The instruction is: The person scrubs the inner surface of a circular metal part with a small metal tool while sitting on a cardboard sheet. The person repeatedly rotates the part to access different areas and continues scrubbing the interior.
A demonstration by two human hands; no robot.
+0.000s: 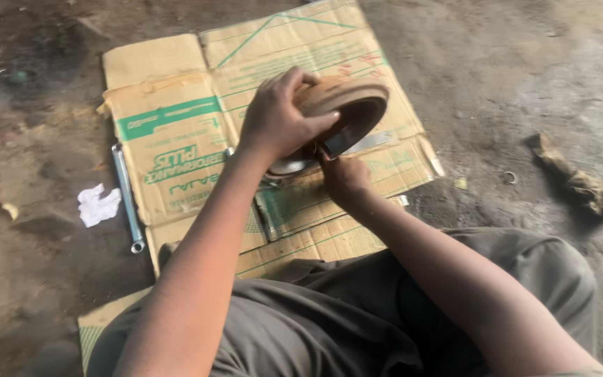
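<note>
Here, flattened cardboard sheets (pixel 176 132) with green print cover the dirt ground (pixel 511 77), and above their middle the person holds a round, rusty brown drum-shaped metal part (pixel 357 105), tilted on edge with its hollow side facing near and right. The left hand (pixel 277 119) is clamped over the drum's far-left rim, fingers curled across the top. The right hand (pixel 343 174) sits just below and near the drum, closed around a flat metal blade-like tool (pixel 340 143) whose tip reaches into the hollow. Left of the cardboard a long metal wrench (pixel 125 195) lies on the ground, with a crumpled white scrap (pixel 98 204) just beyond it. Well to the right lies a dirty rag (pixel 581 185).
</note>
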